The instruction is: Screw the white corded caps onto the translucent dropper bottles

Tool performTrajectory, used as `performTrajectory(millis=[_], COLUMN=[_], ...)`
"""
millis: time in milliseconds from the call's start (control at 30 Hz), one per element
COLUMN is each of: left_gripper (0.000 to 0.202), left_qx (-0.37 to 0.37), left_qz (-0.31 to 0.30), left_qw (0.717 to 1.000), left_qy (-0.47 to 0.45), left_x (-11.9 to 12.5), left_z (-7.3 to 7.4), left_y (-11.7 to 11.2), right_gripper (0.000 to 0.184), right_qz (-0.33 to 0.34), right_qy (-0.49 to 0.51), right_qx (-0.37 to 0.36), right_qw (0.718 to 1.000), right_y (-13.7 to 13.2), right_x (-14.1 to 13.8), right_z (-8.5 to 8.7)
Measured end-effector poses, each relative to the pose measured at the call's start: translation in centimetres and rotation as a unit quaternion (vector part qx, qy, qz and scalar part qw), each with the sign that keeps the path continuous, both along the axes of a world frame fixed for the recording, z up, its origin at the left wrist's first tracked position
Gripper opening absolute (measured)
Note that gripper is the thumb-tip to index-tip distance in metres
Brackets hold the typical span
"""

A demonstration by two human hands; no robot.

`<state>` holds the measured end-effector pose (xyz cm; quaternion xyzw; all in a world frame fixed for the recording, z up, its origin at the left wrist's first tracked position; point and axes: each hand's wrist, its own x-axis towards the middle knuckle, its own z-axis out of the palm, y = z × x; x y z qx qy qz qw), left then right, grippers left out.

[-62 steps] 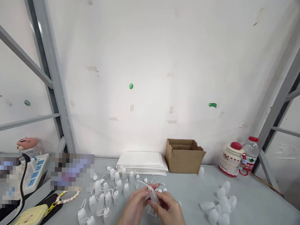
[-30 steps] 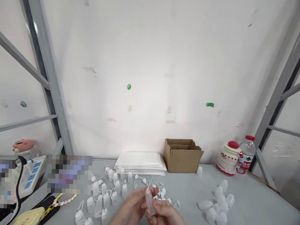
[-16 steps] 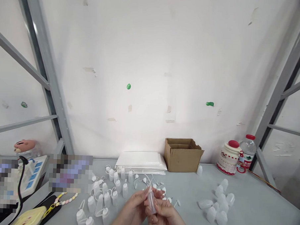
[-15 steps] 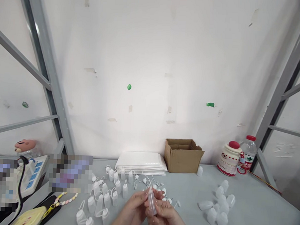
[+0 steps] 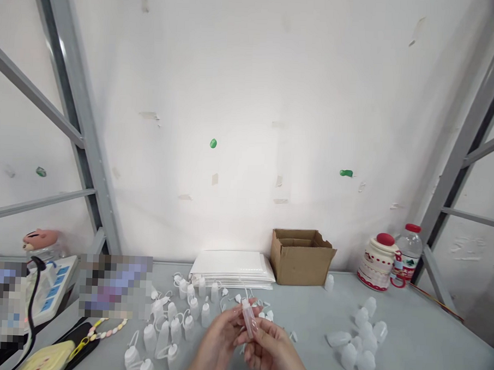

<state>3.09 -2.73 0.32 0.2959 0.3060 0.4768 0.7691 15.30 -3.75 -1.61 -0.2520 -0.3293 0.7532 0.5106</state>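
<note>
Between my hands a small translucent plastic squeeze bottle (image 5: 248,320) is tilted, its white cap end up and a thin strap or tip rising above it. My right hand (image 5: 273,347) pinches the bottle's body with the thumb in front. My left hand (image 5: 219,336) has its fingers curled about the bottle's upper left side. Loose white caps (image 5: 237,298) with straps lie on the table behind my hands, partly covered by them. To the left stand several capped bottles (image 5: 176,328) with looped straps. Several uncapped bottles (image 5: 367,337) lie in a heap at the right.
A stack of white sheets (image 5: 231,266) and an open cardboard box (image 5: 303,266) stand against the wall. At the back right are a decorated jar (image 5: 376,264) and a red-capped drink bottle (image 5: 410,252). On the left lie a power strip (image 5: 58,286) and a yellow case (image 5: 49,356).
My left fingers have slid from the cap down beside the bottle's neck. The squeeze bottle has shifted slightly up, and my right thumb sits higher.
</note>
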Motion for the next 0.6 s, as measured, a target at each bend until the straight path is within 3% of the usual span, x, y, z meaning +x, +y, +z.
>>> performTrajectory(millis=[333, 600], left_gripper=[0.031, 0.029], left_qx=[-0.019, -0.045], left_qz=[-0.009, -0.026], left_qw=[1.000, 0.997], left_qy=[-0.022, -0.061], left_x=[0.07, 0.08], left_z=[-0.26, 0.23], left_y=[0.33, 0.04], right_gripper=[0.031, 0.026], right_qz=[-0.003, 0.034], right_qy=[-0.006, 0.045], right_qx=[0.002, -0.033], right_qw=[1.000, 0.998], right_y=[0.00, -0.36], right_x=[-0.16, 0.09], right_z=[-0.39, 0.45])
